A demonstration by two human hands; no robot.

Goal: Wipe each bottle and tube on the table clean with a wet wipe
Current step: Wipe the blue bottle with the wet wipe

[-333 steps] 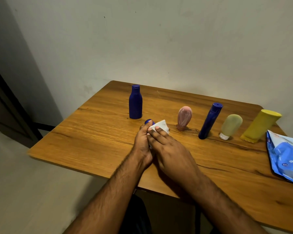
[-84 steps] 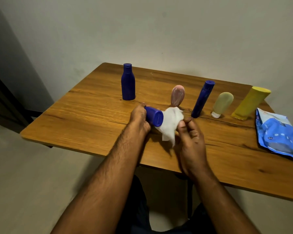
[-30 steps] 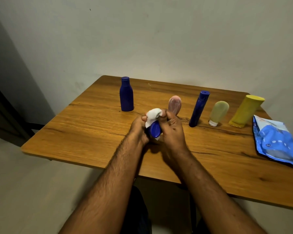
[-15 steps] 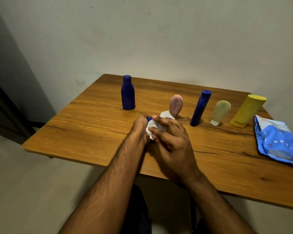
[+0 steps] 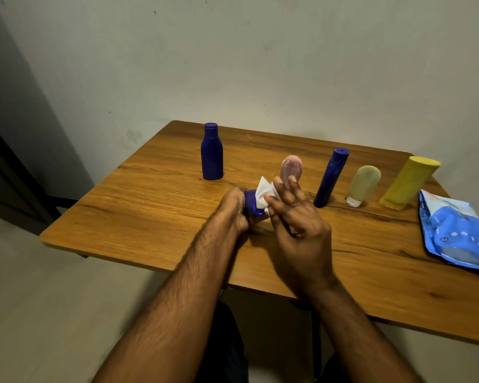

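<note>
1. Since half a second ago the right hand (image 5: 296,230) has lifted its fingers (image 5: 289,186) off the wipe: they were curled over it, and they now point up toward the far edge, fairly straight and slightly spread.
2. Head view: the left hand (image 5: 234,210) grips a small blue bottle (image 5: 251,203), fingers curled round its body, held just above the table (image 5: 150,205) near the middle.
3. A crumpled white wipe (image 5: 263,190) lies against the bottle's right end, pressed there by the right thumb and palm side.
4. Only a short dark-blue stretch of the bottle shows between the hands.
5. Toward the far edge stand a blue bottle (image 5: 212,153), a pink tube (image 5: 291,167), a slim blue bottle (image 5: 331,178), a pale green tube (image 5: 362,185) and a yellow tube (image 5: 408,186).
6. A blue wipes pack (image 5: 456,233) lies flat at the right edge.
</note>
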